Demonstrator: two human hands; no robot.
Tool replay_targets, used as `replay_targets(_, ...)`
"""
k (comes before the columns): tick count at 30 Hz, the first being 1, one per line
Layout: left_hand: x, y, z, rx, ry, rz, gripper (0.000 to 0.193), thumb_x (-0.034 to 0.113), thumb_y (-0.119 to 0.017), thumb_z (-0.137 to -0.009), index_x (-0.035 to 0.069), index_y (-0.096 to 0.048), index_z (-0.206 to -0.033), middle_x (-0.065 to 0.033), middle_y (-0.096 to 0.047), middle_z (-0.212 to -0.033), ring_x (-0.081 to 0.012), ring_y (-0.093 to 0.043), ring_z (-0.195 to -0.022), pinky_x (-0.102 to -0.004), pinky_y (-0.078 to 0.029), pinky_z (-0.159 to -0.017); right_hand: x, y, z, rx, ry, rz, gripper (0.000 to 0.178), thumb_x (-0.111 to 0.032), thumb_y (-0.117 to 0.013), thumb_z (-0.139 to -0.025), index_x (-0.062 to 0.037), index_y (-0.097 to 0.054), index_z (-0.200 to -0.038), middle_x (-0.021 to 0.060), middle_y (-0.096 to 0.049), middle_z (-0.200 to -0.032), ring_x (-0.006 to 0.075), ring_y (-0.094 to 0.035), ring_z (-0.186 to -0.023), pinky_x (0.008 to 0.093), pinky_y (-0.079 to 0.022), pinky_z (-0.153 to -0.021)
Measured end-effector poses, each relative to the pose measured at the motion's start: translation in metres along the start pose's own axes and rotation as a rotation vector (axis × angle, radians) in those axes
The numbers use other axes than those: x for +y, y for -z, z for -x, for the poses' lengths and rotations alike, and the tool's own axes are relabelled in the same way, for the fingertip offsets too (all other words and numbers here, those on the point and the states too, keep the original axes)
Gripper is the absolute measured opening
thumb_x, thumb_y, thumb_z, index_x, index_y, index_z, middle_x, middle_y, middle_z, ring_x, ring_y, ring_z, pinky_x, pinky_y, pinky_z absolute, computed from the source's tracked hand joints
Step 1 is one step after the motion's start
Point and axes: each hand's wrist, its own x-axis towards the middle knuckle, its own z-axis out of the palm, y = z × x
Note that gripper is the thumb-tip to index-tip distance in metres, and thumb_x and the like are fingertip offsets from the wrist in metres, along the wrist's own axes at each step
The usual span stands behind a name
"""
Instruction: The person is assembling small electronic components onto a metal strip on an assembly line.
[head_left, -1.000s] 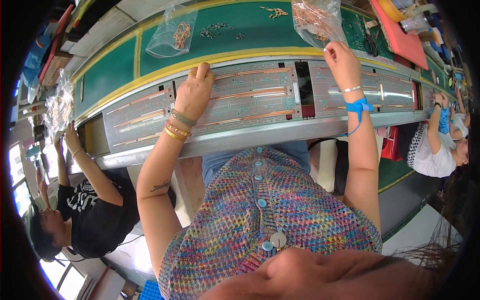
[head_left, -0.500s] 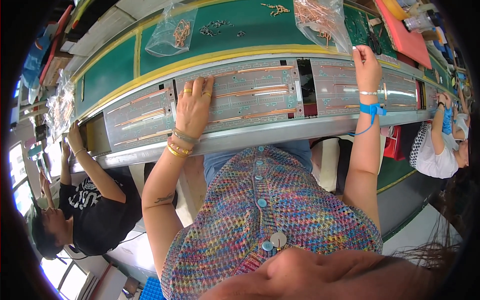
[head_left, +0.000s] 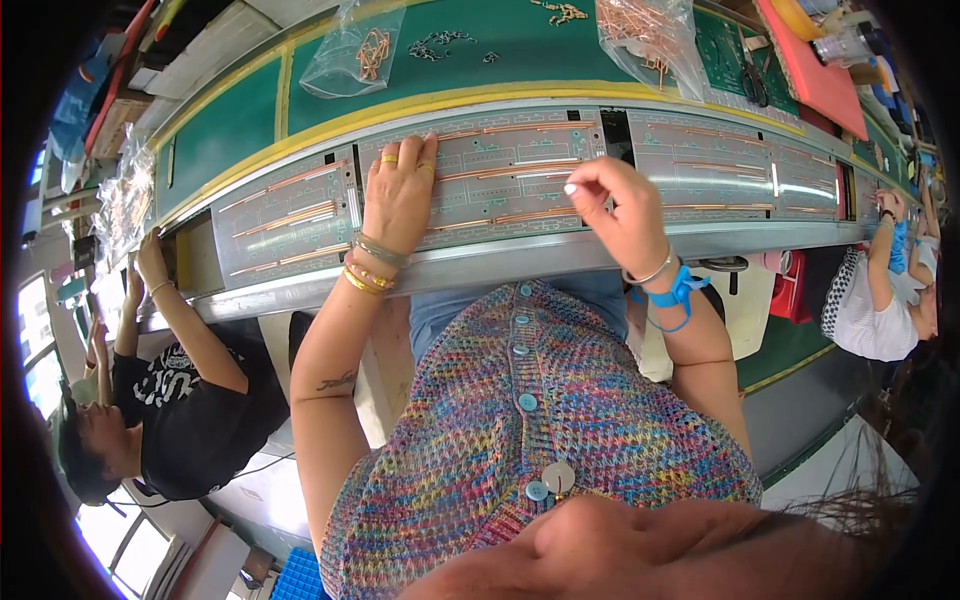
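Observation:
My left hand [head_left: 400, 195] lies with fingers extended on a grey printed panel [head_left: 510, 190] in front of me. Copper-coloured wires [head_left: 520, 172] run lengthwise along this panel. Over its right end hovers my right hand [head_left: 622, 215], wearing a blue wrist strap [head_left: 680, 292]. Its thumb and forefinger are drawn together, with a small white spot at the tip; whatever they may hold is too small to make out. Beside it, past a dark gap [head_left: 616, 140], lies another grey panel [head_left: 700, 165] bearing copper wires.
A metal rail [head_left: 490, 262] borders the panels on my side. On the green table [head_left: 500, 70] beyond lie two plastic bags of copper pieces [head_left: 375, 55] [head_left: 650, 50], small dark parts [head_left: 440, 45] and scissors [head_left: 754, 85]. Co-workers sit left [head_left: 200, 410] and right [head_left: 870, 300].
My right hand has come back from near the right-hand bag, moving left and toward me over the panel. My left hand stays flat on the panel, and the view has shifted slightly.

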Motion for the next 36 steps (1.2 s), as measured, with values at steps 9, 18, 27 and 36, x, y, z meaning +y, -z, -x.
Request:
replay_targets(9, 0.055, 0.045, 0.033, -0.180, 0.026, 1.311, 0.037, 0.004, -0.069, -0.072, 0.001, -0.060, -0.108, -0.0124, -0.062, -0.103, -0.0274, -0.060, -0.091, -0.0337, -0.048, -0.079, -0.021, -0.037, 0.019, -0.115, -0.011, -0.531, 0.010, -0.011, -0.061, -0.086, -0.0020, -0.057, -0.083, 0.0047, -0.057, -0.076, 0.0134, -0.053, -0.063, 0.0244, -0.043, -0.060)
replay_targets(18, 0.046, 0.044, 0.067, 0.044, 0.071, 0.672, 0.018, 0.004, -0.067, -0.073, 0.004, -0.064, -0.090, -0.0055, -0.055, -0.071, -0.0233, -0.055, -0.066, -0.0349, -0.046, -0.058, -0.021, -0.049, 0.017, -0.222, 0.323, 0.026, 0.018, -0.006, -0.069, -0.070, -0.0062, -0.061, -0.086, 0.0037, -0.059, -0.082, 0.0211, -0.058, -0.076, 0.0303, -0.048, -0.064)
replay_targets(27, 0.027, 0.038, 0.080, 0.223, 0.347, 0.558, 0.038, 0.008, -0.069, -0.073, 0.007, -0.062, -0.110, -0.0088, -0.057, -0.100, -0.0279, -0.053, -0.090, -0.0393, -0.043, -0.081, -0.017, -0.071, 0.012, -0.289, 0.367, 0.254, 0.019, -0.007, -0.064, -0.068, -0.0075, -0.062, -0.086, 0.0022, -0.053, -0.078, 0.0183, -0.053, -0.077, 0.0286, -0.048, -0.061)
replay_targets(36, 0.032, 0.034, 0.083, 0.095, 0.283, 0.525, 0.042, 0.010, -0.069, -0.073, 0.006, -0.060, -0.113, -0.0089, -0.054, -0.114, -0.0313, -0.046, -0.107, -0.0416, -0.038, -0.091, -0.009, -0.080, 0.012, -0.249, 0.524, 0.461, 0.022, -0.011, -0.059, -0.067, -0.0061, -0.061, -0.088, 0.0008, -0.047, -0.076, 0.0158, -0.049, -0.076, 0.0254, -0.047, -0.060)
